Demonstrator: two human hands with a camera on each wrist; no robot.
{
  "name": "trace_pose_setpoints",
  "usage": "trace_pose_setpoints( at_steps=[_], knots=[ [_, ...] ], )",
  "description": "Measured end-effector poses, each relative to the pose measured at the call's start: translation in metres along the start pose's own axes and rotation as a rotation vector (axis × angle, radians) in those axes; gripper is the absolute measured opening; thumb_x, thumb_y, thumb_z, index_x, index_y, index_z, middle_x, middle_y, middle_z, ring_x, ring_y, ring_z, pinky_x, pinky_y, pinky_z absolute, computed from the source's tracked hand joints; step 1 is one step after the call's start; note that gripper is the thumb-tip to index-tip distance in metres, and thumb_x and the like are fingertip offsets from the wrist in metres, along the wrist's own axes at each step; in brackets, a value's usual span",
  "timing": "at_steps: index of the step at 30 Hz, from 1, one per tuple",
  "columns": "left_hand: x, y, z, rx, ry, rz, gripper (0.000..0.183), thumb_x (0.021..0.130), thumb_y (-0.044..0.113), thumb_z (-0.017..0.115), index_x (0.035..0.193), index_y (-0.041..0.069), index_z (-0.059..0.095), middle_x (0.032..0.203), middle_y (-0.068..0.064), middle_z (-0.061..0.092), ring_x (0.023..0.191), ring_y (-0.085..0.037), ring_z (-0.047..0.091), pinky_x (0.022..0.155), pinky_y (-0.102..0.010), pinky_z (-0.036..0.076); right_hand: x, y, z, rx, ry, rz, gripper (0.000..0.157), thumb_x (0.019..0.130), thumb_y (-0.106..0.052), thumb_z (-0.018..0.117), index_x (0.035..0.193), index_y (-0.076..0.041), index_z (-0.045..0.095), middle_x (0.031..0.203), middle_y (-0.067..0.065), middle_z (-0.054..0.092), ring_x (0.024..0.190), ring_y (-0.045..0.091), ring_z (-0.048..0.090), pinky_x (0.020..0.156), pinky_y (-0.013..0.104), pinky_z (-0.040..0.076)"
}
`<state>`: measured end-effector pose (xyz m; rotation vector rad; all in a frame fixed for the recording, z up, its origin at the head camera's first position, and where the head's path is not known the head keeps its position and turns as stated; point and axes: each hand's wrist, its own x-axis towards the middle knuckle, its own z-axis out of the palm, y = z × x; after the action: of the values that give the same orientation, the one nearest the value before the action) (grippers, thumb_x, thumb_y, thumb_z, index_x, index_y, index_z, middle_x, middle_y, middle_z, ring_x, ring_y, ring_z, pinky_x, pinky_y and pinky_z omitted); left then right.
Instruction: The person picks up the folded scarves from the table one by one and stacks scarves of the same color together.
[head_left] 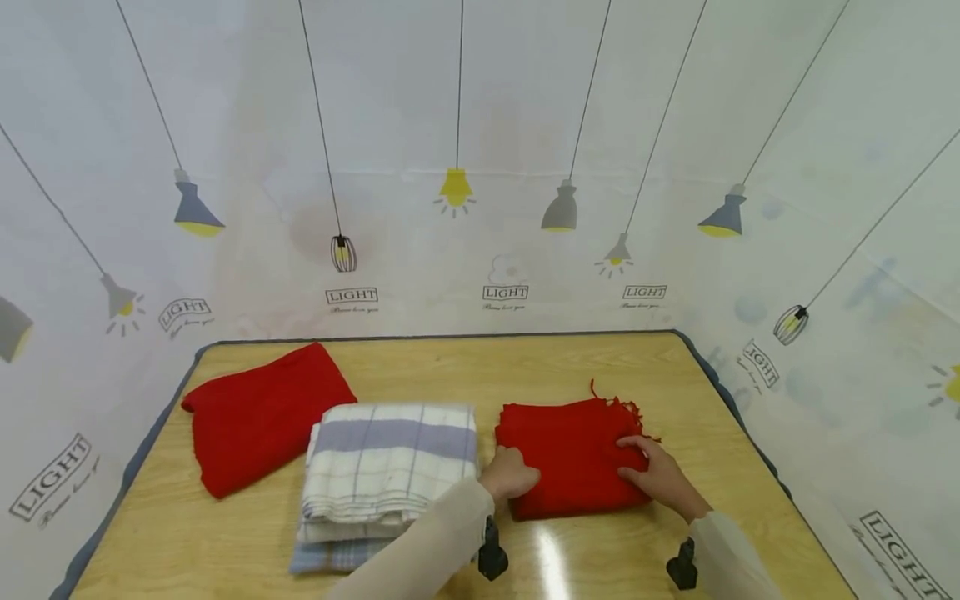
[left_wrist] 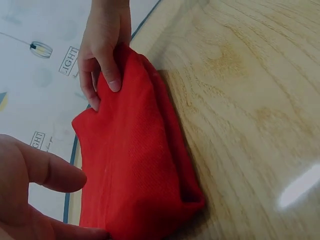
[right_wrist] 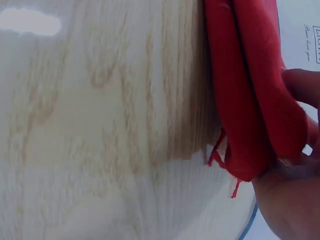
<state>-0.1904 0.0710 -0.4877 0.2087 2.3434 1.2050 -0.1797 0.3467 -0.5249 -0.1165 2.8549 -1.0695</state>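
Note:
A folded red scarf (head_left: 573, 458) with a fringed far-right corner lies on the wooden table (head_left: 480, 367). My left hand (head_left: 510, 475) is at its left edge, near the front. The left wrist view shows the thumb and a finger of that hand spread apart, reaching to the cloth's edge. At the opposite end, my right hand (head_left: 660, 475) grips the scarf with bent fingers and thumb. The right wrist view shows the layered fold (right_wrist: 250, 90) with a few loose fringe threads; that hand is only partly in view there.
Left of the scarf stands a stack of folded cloths, a white checked one (head_left: 390, 462) over a blue plaid one (head_left: 337, 554). Another folded red cloth (head_left: 266, 417) lies at the back left. A pale curtain (head_left: 480, 100) printed with lamps surrounds the table.

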Motion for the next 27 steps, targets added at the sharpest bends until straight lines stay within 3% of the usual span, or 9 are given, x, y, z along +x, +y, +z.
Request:
trace_pose_setpoints(
  at_steps=[3, 6, 9, 12, 16, 21, 27],
  knots=[
    [-0.003, 0.0, -0.001, -0.005, -0.007, 0.011, 0.023, 0.08, 0.007, 0.051, 0.06, 0.009, 0.04, 0.095, -0.018, 0.05, 0.064, -0.02, 0.033, 0.059, -0.031, 0.031, 0.0, -0.006, -0.002, -0.027, -0.021, -0.009, 0.039, 0.086, -0.008, 0.067, 0.122, 0.002, 0.054, 0.131, 0.028, 0.049, 0.123, 0.048, 0.044, 0.098, 0.06, 0.038],
    [-0.007, 0.003, 0.0, 0.045, 0.005, 0.027, 0.015, 0.081, 0.01, 0.052, 0.081, -0.005, 0.054, 0.109, -0.022, 0.048, 0.073, -0.024, 0.042, 0.065, -0.035, 0.039, 0.002, -0.016, -0.003, -0.109, -0.011, 0.019, 0.036, 0.086, -0.008, 0.065, 0.119, 0.003, 0.055, 0.129, 0.032, 0.047, 0.117, 0.049, 0.046, 0.095, 0.06, 0.04],
    [-0.012, 0.005, 0.005, 0.106, 0.01, 0.049, 0.037, 0.084, 0.013, 0.053, 0.112, -0.012, 0.051, 0.123, -0.025, 0.041, 0.094, -0.032, 0.046, 0.078, -0.043, 0.042, 0.005, -0.027, -0.006, -0.21, 0.015, 0.07, 0.033, 0.084, -0.01, 0.066, 0.113, 0.002, 0.058, 0.128, 0.036, 0.043, 0.113, 0.053, 0.045, 0.09, 0.064, 0.04],
    [-0.017, 0.008, 0.01, 0.138, -0.001, 0.065, 0.043, 0.087, 0.016, 0.053, 0.12, -0.011, 0.049, 0.124, -0.024, 0.039, 0.107, -0.037, 0.044, 0.084, -0.049, 0.041, 0.01, -0.036, -0.008, -0.275, 0.048, 0.092, 0.03, 0.083, -0.013, 0.066, 0.108, 0.003, 0.06, 0.128, 0.036, 0.042, 0.112, 0.054, 0.044, 0.089, 0.065, 0.04],
    [-0.021, 0.012, 0.006, 0.113, -0.013, 0.082, 0.054, 0.088, 0.017, 0.054, 0.134, -0.009, 0.042, 0.133, -0.025, 0.037, 0.114, -0.039, 0.046, 0.089, -0.052, 0.043, 0.015, -0.052, -0.011, -0.246, 0.064, 0.064, 0.03, 0.084, -0.011, 0.065, 0.109, 0.005, 0.06, 0.128, 0.034, 0.043, 0.113, 0.05, 0.046, 0.093, 0.061, 0.04],
    [-0.02, 0.017, -0.014, 0.061, -0.004, 0.142, 0.061, 0.089, 0.017, 0.05, 0.144, -0.003, 0.033, 0.147, -0.026, 0.03, 0.129, -0.039, 0.043, 0.1, -0.051, 0.04, 0.028, -0.079, -0.012, -0.193, 0.03, -0.007, 0.037, 0.089, -0.012, 0.062, 0.121, 0.007, 0.054, 0.133, 0.032, 0.041, 0.118, 0.047, 0.045, 0.096, 0.059, 0.04],
    [-0.017, 0.016, -0.056, -0.004, 0.015, 0.193, 0.057, 0.092, 0.018, 0.046, 0.146, 0.003, 0.034, 0.149, -0.022, 0.032, 0.134, -0.037, 0.038, 0.102, -0.052, 0.039, 0.05, -0.115, -0.001, -0.13, -0.029, -0.108, 0.043, 0.091, -0.014, 0.061, 0.128, 0.003, 0.051, 0.137, 0.027, 0.04, 0.121, 0.044, 0.045, 0.096, 0.058, 0.041]
  ],
)
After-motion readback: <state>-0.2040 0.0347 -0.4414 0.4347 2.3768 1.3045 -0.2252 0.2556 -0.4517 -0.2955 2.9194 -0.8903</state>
